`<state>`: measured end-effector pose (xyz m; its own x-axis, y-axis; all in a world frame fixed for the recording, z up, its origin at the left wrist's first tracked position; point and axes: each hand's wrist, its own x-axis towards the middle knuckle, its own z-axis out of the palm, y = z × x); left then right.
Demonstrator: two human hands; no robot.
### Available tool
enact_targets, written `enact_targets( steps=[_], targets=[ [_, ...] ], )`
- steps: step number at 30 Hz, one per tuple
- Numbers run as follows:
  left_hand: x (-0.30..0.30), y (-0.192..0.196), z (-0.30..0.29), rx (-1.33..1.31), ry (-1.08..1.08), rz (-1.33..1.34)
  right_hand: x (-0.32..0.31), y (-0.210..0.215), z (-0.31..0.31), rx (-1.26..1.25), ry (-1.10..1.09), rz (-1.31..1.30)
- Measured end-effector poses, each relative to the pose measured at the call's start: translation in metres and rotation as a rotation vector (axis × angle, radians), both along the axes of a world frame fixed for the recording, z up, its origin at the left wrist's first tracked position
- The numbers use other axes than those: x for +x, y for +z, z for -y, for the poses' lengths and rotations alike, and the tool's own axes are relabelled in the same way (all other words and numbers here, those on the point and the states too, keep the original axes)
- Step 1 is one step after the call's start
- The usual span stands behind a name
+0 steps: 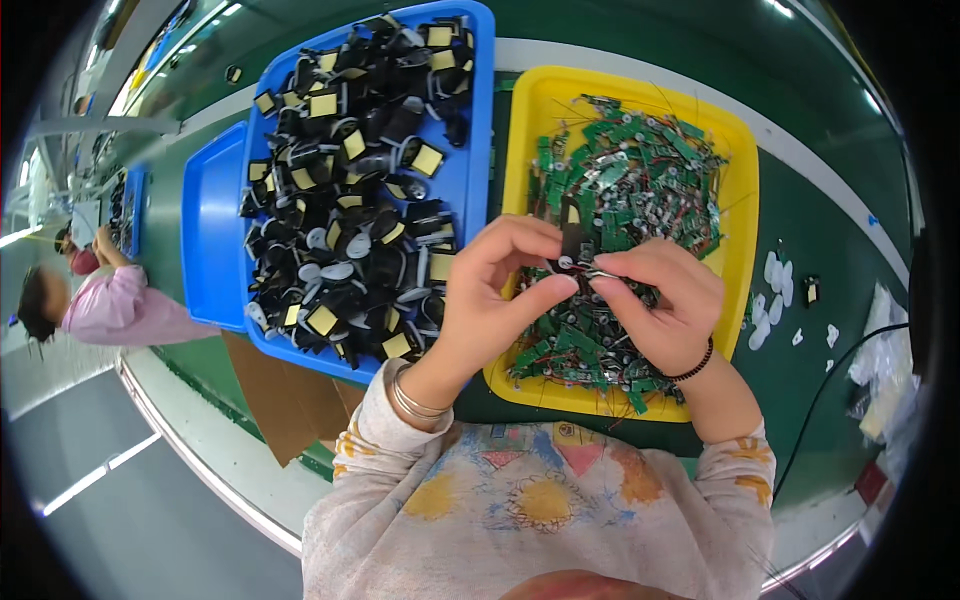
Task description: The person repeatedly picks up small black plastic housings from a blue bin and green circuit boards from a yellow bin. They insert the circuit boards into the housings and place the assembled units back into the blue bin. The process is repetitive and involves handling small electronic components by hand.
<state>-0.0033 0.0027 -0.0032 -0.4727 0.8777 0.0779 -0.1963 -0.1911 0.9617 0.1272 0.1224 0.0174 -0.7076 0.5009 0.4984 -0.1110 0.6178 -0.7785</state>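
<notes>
My left hand (500, 285) and my right hand (665, 300) meet over the near half of the yellow tray (745, 200). Between their fingertips is a small black part (573, 235) with a pale yellow patch and a small round silvery piece at its lower end. The left thumb and forefinger are closed at its lower left. My right thumb and forefinger pinch thin wires (595, 273) beside the silvery piece; the fingers hide just where they join. Below the hands, the tray holds a heap of green circuit boards (630, 170) with wires and small metal parts.
Left of the yellow tray stands a blue tray (478, 120) piled with black parts (350, 200) bearing yellow pads. Another blue tray (215, 230) lies beyond it. White pieces (770, 300), a black cable (830, 375) and clear bags (880, 370) lie rightward. Another person (130, 300) sits far left.
</notes>
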Motion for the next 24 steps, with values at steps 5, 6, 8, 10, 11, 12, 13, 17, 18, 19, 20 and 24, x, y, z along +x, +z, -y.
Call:
enact_targets(
  steps=[5, 6, 8, 10, 11, 12, 13, 17, 18, 19, 20, 24],
  targets=[
    [-0.0002, 0.0019, 0.0009, -0.018, 0.016, -0.034, 0.0001, -0.0045, -0.0023, 0.044, 0.000, -0.036],
    [-0.0012, 0.0021, 0.0015, -0.019, 0.014, -0.022, -0.0005, -0.0044, -0.0022, 0.041, 0.009, -0.034],
    [-0.0020, 0.0023, 0.0024, -0.019, 0.010, 0.002, -0.0007, -0.0042, -0.0015, 0.032, 0.021, -0.031],
    [-0.0025, 0.0020, 0.0026, -0.009, 0.001, -0.008, -0.0017, -0.0037, -0.0015, 0.024, 0.026, -0.033],
    [-0.0023, 0.0028, 0.0025, -0.008, 0.000, -0.010, -0.0020, -0.0036, -0.0009, 0.007, 0.027, -0.027],
    [-0.0019, 0.0034, 0.0023, -0.007, 0.000, -0.012, -0.0021, -0.0036, 0.0000, -0.009, 0.029, -0.021],
    [-0.0016, 0.0039, 0.0023, -0.013, 0.002, -0.006, -0.0021, -0.0034, 0.0004, -0.026, 0.030, -0.015],
    [-0.0006, 0.0044, 0.0019, -0.024, 0.005, 0.022, -0.0021, -0.0019, 0.0011, -0.034, 0.040, 0.013],
    [-0.0002, 0.0042, 0.0017, -0.023, 0.004, 0.029, -0.0020, -0.0020, 0.0018, -0.036, 0.037, 0.016],
    [-0.0001, 0.0044, 0.0016, -0.023, 0.003, 0.023, -0.0019, -0.0022, 0.0024, -0.038, 0.035, 0.019],
    [0.0001, 0.0046, 0.0014, -0.024, 0.003, 0.018, -0.0018, -0.0026, 0.0029, -0.035, 0.041, 0.023],
    [-0.0002, 0.0039, 0.0019, -0.005, -0.020, 0.020, -0.0014, -0.0037, 0.0047, -0.007, 0.066, 0.048]
  ],
)
